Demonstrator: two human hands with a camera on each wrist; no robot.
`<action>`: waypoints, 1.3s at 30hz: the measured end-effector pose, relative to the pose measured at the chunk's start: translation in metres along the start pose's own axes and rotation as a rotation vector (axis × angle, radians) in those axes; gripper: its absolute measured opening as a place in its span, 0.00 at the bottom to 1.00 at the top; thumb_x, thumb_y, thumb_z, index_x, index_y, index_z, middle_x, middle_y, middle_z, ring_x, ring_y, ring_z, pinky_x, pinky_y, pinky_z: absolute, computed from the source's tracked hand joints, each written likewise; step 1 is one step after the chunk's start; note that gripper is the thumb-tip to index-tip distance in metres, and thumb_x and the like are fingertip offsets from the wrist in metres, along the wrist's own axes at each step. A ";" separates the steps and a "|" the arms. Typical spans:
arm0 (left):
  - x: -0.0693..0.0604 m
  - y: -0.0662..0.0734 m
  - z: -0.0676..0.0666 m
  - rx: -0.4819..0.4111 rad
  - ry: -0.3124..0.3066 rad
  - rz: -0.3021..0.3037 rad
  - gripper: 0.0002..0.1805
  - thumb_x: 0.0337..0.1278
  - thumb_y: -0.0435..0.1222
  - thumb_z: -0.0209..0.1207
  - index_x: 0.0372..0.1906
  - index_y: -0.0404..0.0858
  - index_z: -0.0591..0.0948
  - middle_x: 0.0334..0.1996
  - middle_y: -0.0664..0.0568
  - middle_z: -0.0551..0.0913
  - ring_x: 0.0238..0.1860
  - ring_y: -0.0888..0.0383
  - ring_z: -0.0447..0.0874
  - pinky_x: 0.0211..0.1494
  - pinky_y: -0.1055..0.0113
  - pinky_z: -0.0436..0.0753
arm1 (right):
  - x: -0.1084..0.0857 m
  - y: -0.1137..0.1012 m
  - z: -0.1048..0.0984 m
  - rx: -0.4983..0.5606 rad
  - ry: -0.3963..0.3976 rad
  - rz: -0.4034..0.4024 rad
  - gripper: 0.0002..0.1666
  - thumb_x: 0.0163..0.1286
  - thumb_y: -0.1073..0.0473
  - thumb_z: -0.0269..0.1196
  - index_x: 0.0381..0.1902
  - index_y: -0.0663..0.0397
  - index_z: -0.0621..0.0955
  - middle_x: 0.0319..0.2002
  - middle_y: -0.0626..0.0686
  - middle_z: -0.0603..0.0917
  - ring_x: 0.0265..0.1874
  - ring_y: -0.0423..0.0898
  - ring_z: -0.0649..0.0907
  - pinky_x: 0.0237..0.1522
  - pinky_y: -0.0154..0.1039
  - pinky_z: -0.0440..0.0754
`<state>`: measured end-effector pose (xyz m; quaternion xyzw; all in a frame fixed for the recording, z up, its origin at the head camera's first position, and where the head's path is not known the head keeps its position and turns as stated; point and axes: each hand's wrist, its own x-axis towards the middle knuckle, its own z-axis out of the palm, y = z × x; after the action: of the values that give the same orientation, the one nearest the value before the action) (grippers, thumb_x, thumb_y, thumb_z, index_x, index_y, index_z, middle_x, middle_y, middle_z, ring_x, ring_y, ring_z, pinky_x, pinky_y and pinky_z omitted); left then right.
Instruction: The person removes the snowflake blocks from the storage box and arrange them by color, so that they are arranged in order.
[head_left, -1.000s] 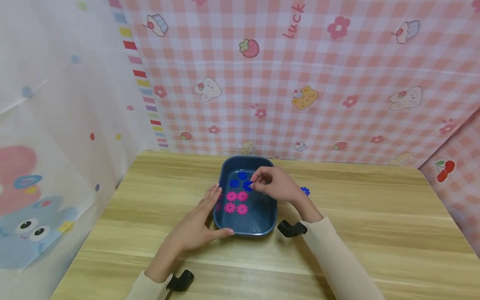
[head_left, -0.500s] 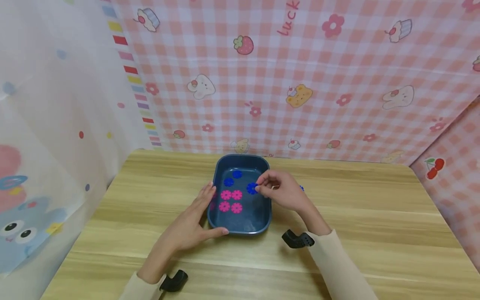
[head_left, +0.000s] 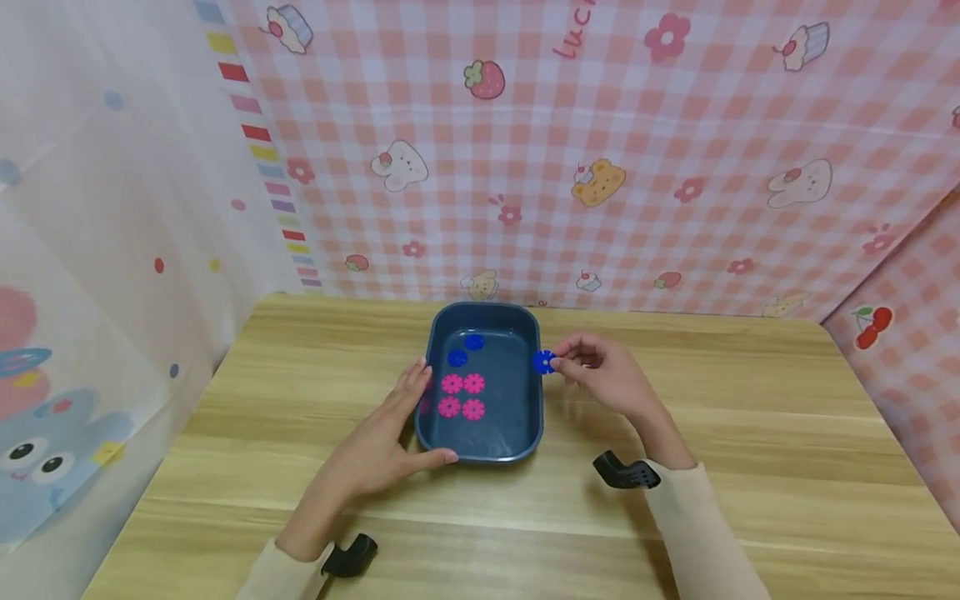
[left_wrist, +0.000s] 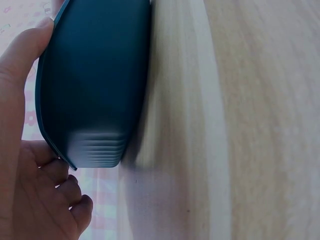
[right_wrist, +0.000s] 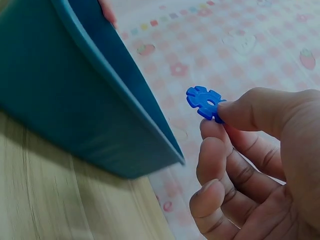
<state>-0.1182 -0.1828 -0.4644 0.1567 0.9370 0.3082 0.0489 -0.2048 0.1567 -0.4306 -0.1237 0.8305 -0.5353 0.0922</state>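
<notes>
A dark blue rectangular tray (head_left: 508, 425) sits on the table. My left hand (head_left: 378, 442) holds its near left corner, thumb over the front rim and fingertips on the left rim. In the left wrist view the thumb (left_wrist: 30, 47) reaches the rim and the other fingers bend beside the wall. My right hand (head_left: 611, 375) pinches a blue notched snowflake building disc (right_wrist: 202, 101) between thumb and fingers. In the head view this disc overlaps the tray's right rim. Inside the tray lie two blue discs (head_left: 457, 358) and several pink discs (head_left: 452, 384).
The wooden table (head_left: 750, 433) runs to a pink checked cloth (head_left: 637, 117) behind. A white patterned cloth (head_left: 135, 192) hangs at left. Black camera mounts (head_left: 626, 472) sit on both wrists.
The right hand has lifted the blue disc from among those in the tray and carried it right, to the right rim. The left hand has stayed on the tray.
</notes>
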 end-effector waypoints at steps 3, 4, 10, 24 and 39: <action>0.000 -0.001 0.000 -0.003 0.000 0.001 0.68 0.44 0.76 0.62 0.84 0.54 0.42 0.84 0.64 0.35 0.85 0.53 0.39 0.80 0.41 0.60 | 0.001 0.007 -0.007 -0.012 0.016 0.010 0.10 0.73 0.56 0.65 0.46 0.55 0.83 0.40 0.67 0.86 0.37 0.66 0.83 0.38 0.47 0.86; 0.000 -0.001 0.000 -0.005 0.001 0.001 0.69 0.44 0.76 0.62 0.84 0.54 0.42 0.85 0.63 0.36 0.85 0.53 0.39 0.80 0.41 0.60 | 0.002 0.010 -0.010 -0.012 0.021 0.011 0.10 0.74 0.56 0.65 0.46 0.56 0.83 0.39 0.67 0.86 0.36 0.65 0.83 0.37 0.46 0.86; 0.000 0.000 0.000 -0.002 0.002 0.009 0.68 0.44 0.76 0.63 0.85 0.52 0.43 0.85 0.59 0.38 0.85 0.52 0.39 0.80 0.41 0.60 | -0.001 0.024 -0.028 -0.019 0.045 0.066 0.14 0.74 0.52 0.65 0.48 0.57 0.83 0.39 0.62 0.86 0.34 0.55 0.85 0.36 0.41 0.87; 0.001 -0.003 0.002 -0.003 -0.003 -0.006 0.69 0.44 0.75 0.64 0.84 0.54 0.41 0.85 0.59 0.37 0.85 0.52 0.39 0.80 0.41 0.60 | -0.003 0.056 -0.057 -0.039 0.095 0.152 0.15 0.76 0.55 0.62 0.52 0.60 0.82 0.41 0.61 0.86 0.34 0.48 0.84 0.35 0.38 0.86; 0.000 0.000 -0.001 -0.009 -0.019 -0.008 0.69 0.43 0.77 0.62 0.84 0.54 0.41 0.84 0.64 0.34 0.85 0.52 0.39 0.80 0.40 0.59 | -0.010 0.077 -0.072 -0.172 0.119 0.219 0.13 0.75 0.58 0.62 0.49 0.63 0.82 0.33 0.54 0.85 0.28 0.45 0.81 0.29 0.36 0.81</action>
<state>-0.1187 -0.1833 -0.4631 0.1556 0.9358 0.3107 0.0598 -0.2241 0.2524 -0.4716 -0.0077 0.8859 -0.4551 0.0897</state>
